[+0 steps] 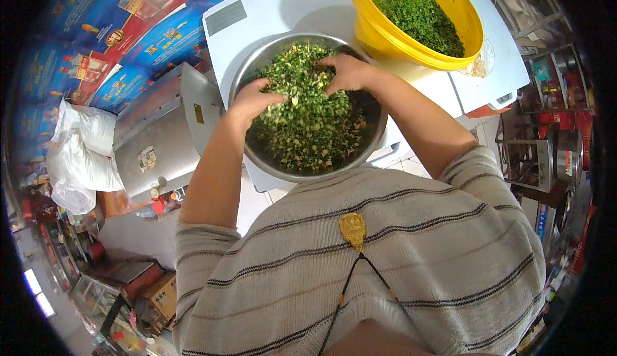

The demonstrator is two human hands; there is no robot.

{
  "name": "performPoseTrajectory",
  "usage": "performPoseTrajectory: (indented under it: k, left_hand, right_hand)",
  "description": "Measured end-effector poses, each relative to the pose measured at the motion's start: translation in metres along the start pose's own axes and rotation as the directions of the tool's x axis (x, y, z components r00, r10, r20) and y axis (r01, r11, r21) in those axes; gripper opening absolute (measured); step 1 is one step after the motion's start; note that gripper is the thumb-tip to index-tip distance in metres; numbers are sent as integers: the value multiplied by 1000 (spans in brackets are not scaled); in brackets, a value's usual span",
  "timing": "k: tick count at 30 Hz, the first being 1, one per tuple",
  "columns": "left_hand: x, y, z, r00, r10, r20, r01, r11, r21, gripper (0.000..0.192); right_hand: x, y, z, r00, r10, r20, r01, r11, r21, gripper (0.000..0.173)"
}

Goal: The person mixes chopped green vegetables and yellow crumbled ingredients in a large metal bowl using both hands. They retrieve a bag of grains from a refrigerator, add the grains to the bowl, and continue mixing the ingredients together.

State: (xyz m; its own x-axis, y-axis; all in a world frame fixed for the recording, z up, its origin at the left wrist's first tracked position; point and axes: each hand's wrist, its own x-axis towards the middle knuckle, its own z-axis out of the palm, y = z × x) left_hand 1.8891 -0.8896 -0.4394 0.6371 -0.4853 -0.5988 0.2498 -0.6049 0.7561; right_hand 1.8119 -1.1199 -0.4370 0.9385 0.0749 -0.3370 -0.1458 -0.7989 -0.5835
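A wide stainless-steel bowl [378,136] stands before me, holding a heaped mixture of chopped greens and small pale yellow pieces [308,115]. At its left side, my left hand [253,99] has its fingers sunk in the mixture, thumb showing on top. From the right, my right hand [348,72] reaches into the heap with its fingers curved around some of it; several fingertips are hidden. Some of the mixture between the hands is blurred. Behind the bowl to the right, a yellow plastic bucket [419,59] tilts towards me with finely chopped greens [414,13] inside.
The bowl and bucket are on a white surface [224,52]. A clear plastic bag [482,61] lies beside the bucket. Left of the bowl is a metal machine housing [159,139] with white sacks [87,148] behind it. Shelving [559,81] lines the right side.
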Motion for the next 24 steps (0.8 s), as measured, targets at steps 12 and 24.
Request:
performPoseTrajectory:
  k: [12,24]
  left_hand:
    - [13,22,1,968,188,-167,-123,933,339,67]
    - [-22,8,25,976,-212,-51,218,960,177,82]
  right_hand:
    - [34,-18,-10,991,128,-48,-116,974,193,74]
    - [-29,-23,36,899,417,132,-426,765,483,65]
